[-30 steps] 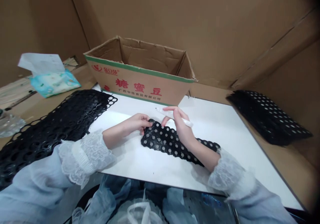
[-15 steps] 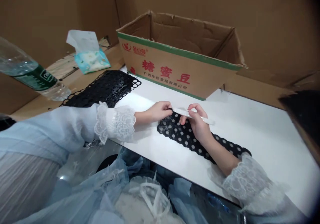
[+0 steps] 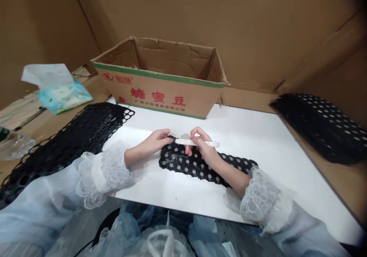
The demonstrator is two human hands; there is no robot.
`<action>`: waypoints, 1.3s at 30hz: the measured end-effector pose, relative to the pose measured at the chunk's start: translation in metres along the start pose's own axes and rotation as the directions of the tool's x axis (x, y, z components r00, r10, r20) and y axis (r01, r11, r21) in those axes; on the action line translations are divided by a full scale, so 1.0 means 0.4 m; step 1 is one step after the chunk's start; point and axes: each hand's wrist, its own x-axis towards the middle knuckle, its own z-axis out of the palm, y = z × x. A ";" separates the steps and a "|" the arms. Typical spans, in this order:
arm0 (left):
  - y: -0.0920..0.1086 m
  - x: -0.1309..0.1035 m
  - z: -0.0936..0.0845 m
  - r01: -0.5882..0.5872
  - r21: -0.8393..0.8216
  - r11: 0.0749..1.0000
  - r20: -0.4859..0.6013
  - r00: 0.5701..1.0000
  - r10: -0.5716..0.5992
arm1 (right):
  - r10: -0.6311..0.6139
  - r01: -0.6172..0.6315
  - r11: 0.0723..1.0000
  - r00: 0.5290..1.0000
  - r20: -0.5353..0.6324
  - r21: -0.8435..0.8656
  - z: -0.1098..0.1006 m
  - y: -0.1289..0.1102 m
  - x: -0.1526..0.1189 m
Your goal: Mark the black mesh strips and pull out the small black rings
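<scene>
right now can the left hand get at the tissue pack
Likely yes, after releasing the spotted black sheet: only low black mesh seems to separate the left hand from the tissue pack.

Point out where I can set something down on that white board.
Bare white board lies right of the dotted black strip, short of the black stack, and between strip and near edge. Crowded: the left, under black mesh, and around the left hand and the right hand, holding a pen.

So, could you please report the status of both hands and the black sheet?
Left hand pinching black sheet at far left corner. Right hand gripping white pen-like tool, tip near there. Cardboard box beyond, not in the way.
</scene>
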 end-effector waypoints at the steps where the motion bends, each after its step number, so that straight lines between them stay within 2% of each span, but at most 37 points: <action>1: 0.005 0.000 0.005 0.009 0.004 1.000 -0.017 1.000 -0.008 | -0.005 0.005 1.000 1.000 -0.002 0.000 -0.003 -0.001 -0.002; 6: 0.028 0.005 0.059 0.158 -0.006 0.987 -0.192 0.969 -0.156 | -0.030 0.028 0.999 0.999 -0.044 -0.045 -0.015 0.000 -0.013; 8: 0.030 0.008 0.088 0.178 0.021 0.984 -0.257 0.952 -0.167 | -0.042 0.037 0.996 0.996 -0.073 -0.077 -0.022 -0.007 -0.022; 10: 0.029 0.010 0.111 0.155 0.052 0.987 -0.259 0.956 -0.136 | -0.060 0.049 0.992 0.994 -0.092 -0.117 -0.032 -0.021 -0.034; 12: 0.028 0.010 0.121 0.121 0.054 0.991 -0.210 0.972 -0.107 | -0.073 0.056 0.983 0.993 -0.095 -0.172 -0.041 -0.040 -0.046; 14: 0.029 0.011 0.116 0.091 0.055 0.994 -0.158 0.984 -0.081 | -0.080 0.060 0.969 0.994 -0.076 -0.239 -0.044 -0.052 -0.052; 17: 0.029 0.012 0.091 0.051 0.177 0.983 -0.194 0.981 -0.016 | -0.080 0.068 0.951 0.996 -0.029 -0.303 -0.033 -0.044 -0.040; 22: 0.020 0.002 0.065 0.096 0.532 0.841 -0.308 0.947 0.087 | -0.109 0.113 0.919 0.994 0.034 -0.379 0.003 0.004 0.003; 26: 0.016 -0.005 0.066 0.104 0.642 0.760 -0.320 0.937 0.142 | -0.204 0.209 0.837 0.977 0.066 -0.505 0.019 0.014 0.019; 29: 0.018 -0.004 0.061 0.110 0.594 0.797 -0.336 0.934 0.121 | -0.224 0.211 0.799 0.973 0.046 -0.564 0.017 0.007 0.023; 32: 0.016 -0.001 0.054 0.127 0.434 0.892 -0.369 0.928 0.047 | -0.199 0.180 0.829 0.980 0.022 -0.530 -0.002 0.003 0.026; 34: 0.011 0.001 0.050 0.125 0.309 0.943 -0.369 0.929 -0.002 | -0.180 0.125 0.874 0.981 -0.072 -0.470 -0.024 0.005 0.025; 37: 0.005 0.004 0.047 0.109 0.190 0.976 -0.347 0.937 -0.037 | -0.151 0.007 0.890 0.948 -0.280 -0.456 -0.057 0.007 0.010; 39: 0.003 0.006 0.046 0.096 0.162 0.982 -0.352 0.935 -0.034 | -0.118 -0.051 0.849 0.952 -0.282 -0.526 -0.070 0.003 -0.008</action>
